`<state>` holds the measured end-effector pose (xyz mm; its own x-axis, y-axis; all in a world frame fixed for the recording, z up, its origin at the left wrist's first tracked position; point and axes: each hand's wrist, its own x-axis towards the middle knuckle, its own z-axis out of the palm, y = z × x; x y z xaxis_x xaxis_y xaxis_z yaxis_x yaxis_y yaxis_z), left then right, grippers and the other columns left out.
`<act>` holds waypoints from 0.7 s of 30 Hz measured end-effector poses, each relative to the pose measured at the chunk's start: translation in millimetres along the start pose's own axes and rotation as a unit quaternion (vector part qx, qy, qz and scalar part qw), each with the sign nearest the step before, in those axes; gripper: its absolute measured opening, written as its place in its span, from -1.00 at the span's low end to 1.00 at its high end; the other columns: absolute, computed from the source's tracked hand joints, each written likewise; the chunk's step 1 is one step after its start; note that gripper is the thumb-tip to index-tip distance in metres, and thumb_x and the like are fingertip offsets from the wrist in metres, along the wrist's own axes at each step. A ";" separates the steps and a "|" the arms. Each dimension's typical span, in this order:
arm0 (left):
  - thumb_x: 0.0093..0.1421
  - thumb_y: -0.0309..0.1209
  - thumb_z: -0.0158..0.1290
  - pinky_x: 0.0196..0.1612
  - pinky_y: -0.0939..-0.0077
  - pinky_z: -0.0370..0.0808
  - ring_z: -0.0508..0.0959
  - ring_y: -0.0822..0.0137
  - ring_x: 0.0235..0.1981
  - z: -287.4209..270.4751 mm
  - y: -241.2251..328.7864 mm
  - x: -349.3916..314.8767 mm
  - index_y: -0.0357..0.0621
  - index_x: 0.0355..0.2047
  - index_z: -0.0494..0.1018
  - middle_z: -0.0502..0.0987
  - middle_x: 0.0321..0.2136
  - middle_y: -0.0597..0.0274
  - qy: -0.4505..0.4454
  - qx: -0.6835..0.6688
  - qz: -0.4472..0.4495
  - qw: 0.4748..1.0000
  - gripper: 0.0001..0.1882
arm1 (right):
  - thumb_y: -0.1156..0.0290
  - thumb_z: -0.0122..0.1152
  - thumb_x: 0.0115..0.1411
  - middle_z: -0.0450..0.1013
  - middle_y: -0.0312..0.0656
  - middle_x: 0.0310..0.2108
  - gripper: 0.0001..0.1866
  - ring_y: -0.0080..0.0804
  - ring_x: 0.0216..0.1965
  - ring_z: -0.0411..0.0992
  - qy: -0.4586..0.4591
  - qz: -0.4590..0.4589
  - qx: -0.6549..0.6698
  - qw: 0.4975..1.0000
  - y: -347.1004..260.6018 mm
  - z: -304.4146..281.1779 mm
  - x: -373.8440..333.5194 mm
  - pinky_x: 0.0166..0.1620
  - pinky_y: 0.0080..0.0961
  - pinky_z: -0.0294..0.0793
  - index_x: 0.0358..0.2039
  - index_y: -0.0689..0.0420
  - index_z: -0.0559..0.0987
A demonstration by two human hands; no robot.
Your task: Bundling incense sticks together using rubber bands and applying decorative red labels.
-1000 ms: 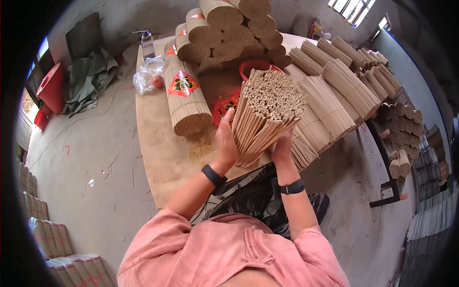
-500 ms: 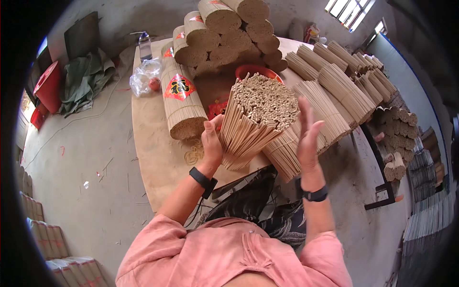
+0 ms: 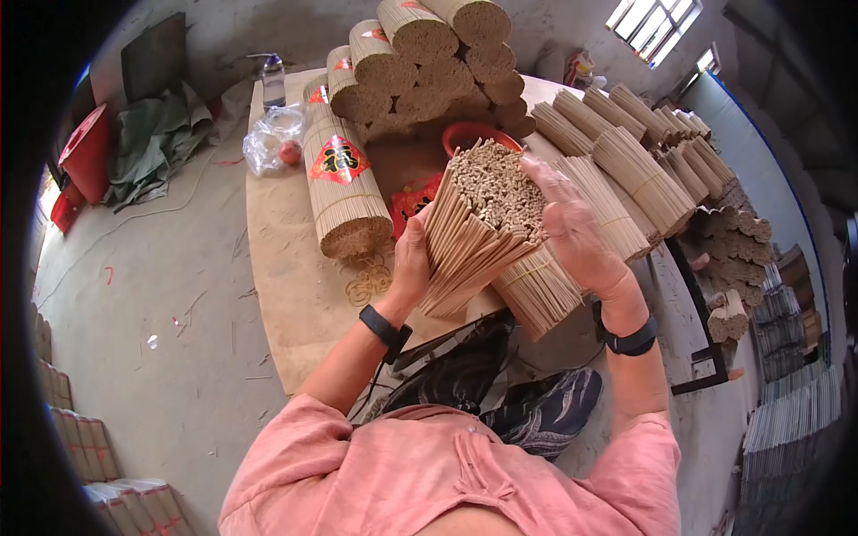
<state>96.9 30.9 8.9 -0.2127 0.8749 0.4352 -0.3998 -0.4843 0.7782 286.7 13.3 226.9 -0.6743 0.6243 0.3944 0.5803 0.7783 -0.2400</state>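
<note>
The concrete floor point(image 3: 192, 286) of this workroom spreads grey around my table point(image 3: 281, 259), and a barred window point(image 3: 657, 27) shows high at the right. Before me, at the table's near edge, is a flaring sheaf of thin sticks point(image 3: 465, 259), its packed ends tipped up and away from me. My left hand point(image 3: 413, 268) has its grip around the sheaf's left side, thumb up along the sticks (the other fingers are hidden behind them). My right hand point(image 3: 579, 228) is spread flat at the upper right, by the stick ends; how firmly it presses, I cannot tell. Just right of the sheaf juts a banded bundle point(image 3: 541, 286). On the left lies a bundle with a red diamond label point(image 3: 344, 210), loose rubber bands point(image 3: 362, 290) near its closer end. Beyond, a stack of round bundles point(image 3: 420, 76) rises behind a red bowl point(image 3: 507, 141), and a clear plastic bag point(image 3: 261, 147) sits near a bottle point(image 3: 273, 85).
</note>
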 end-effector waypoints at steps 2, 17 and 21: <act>0.41 0.24 -0.43 0.29 0.40 0.24 0.39 0.24 0.22 6.4 6.0 2.1 -0.42 0.28 0.22 0.43 0.18 -0.01 -0.030 0.013 0.014 0.999 -0.11 | -0.34 -0.39 0.35 0.15 0.17 0.34 -0.08 0.13 0.39 0.05 0.096 -0.007 0.118 0.988 -3.4 -1.6 -1.3 0.42 -0.13 -0.04 0.33 0.29 0.21; 0.43 0.21 -0.43 0.25 0.43 0.27 0.42 0.31 0.16 4.1 12.3 3.3 -0.38 0.25 0.27 0.46 0.12 0.05 -0.051 0.007 0.004 0.999 -0.16 | -0.31 -0.45 0.39 0.16 0.13 0.35 -0.09 -0.05 0.41 0.08 0.005 0.038 0.091 0.995 31.5 -19.6 38.1 0.40 -0.32 0.01 0.33 0.31 0.23; 0.43 0.20 -0.42 0.25 0.43 0.27 0.42 0.32 0.16 3.7 10.6 2.2 -0.39 0.26 0.26 0.46 0.12 0.06 -0.054 0.001 0.004 0.999 -0.16 | -0.34 -0.48 0.38 0.14 0.12 0.37 -0.07 -0.04 0.43 0.02 -0.092 0.060 0.056 0.992 31.1 -14.4 35.3 0.43 -0.34 -0.06 0.34 0.29 0.21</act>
<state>95.5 27.7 19.8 -0.1186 0.8652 0.4872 -0.3971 -0.4911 0.7754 287.4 58.6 246.1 -0.6816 0.7065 0.1906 0.6137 0.6937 -0.3771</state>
